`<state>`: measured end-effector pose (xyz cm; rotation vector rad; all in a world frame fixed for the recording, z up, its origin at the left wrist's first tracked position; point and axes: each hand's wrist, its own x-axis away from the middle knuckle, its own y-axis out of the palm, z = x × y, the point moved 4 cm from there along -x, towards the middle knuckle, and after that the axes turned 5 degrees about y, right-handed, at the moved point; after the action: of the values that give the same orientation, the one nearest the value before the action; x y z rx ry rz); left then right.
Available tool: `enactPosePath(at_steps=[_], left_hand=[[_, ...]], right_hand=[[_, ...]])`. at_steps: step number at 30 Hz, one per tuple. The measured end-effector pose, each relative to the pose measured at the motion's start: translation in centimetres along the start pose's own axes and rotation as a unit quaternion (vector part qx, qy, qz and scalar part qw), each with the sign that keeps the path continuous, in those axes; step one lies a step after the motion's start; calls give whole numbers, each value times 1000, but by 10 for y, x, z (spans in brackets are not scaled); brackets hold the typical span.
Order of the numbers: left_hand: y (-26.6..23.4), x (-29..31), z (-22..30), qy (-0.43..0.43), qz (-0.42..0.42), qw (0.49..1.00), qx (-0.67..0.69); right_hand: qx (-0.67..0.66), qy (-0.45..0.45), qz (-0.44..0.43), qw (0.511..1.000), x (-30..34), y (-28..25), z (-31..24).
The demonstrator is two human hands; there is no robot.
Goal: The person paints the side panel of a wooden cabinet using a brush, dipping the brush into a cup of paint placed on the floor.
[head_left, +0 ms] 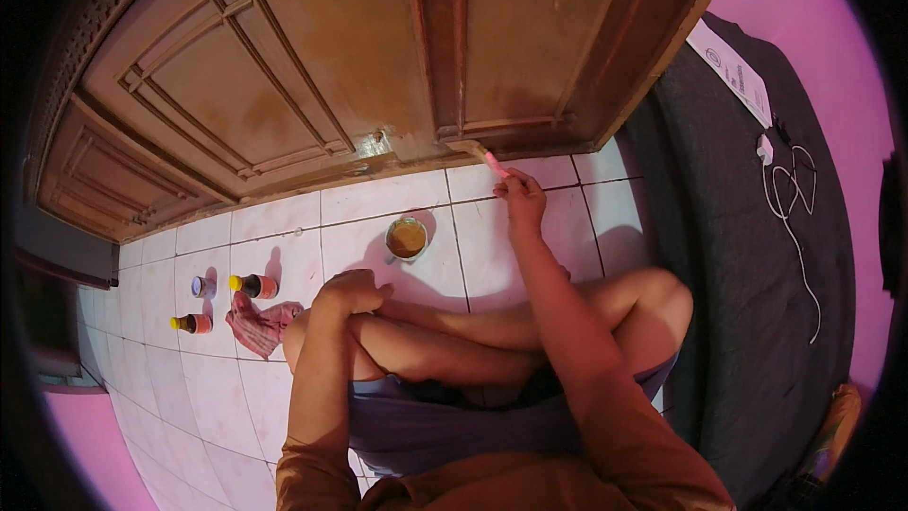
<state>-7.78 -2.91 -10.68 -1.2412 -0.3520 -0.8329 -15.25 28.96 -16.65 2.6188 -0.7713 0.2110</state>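
Right hand [523, 201] pinching the pink-handled brush [494, 163], its bristles up against the cabinet's [397, 156] lower edge! Left hand [352, 291] rests at the knee, fingers bent; can't tell how far open. Between them, a cup [407, 239] of brown liquid on the tiles [515, 227].

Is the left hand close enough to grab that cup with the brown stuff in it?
Probably yes. The left hand is by the leg, quite near the cup, and I see nothing standing on the floor between them.
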Motion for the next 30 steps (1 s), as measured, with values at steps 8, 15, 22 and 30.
enactPosePath(at_steps=[8, 15, 22, 30], left_hand=[[3, 0, -5, -3, 25, 1000, 3], [-2, 0, 3, 5, 16, 1000, -2], [-10, 10, 10, -47, -47, 998, 11], [-7, 2, 8, -35, -38, 999, -15]], right_hand=[[-120, -3, 169, 978, -19, -50, -9], [-120, -61, 191, 972, -36, -67, -9], [-4, -26, 117, 993, -10, 9, 26], [264, -165, -12, 950, 17, 40, 79]])
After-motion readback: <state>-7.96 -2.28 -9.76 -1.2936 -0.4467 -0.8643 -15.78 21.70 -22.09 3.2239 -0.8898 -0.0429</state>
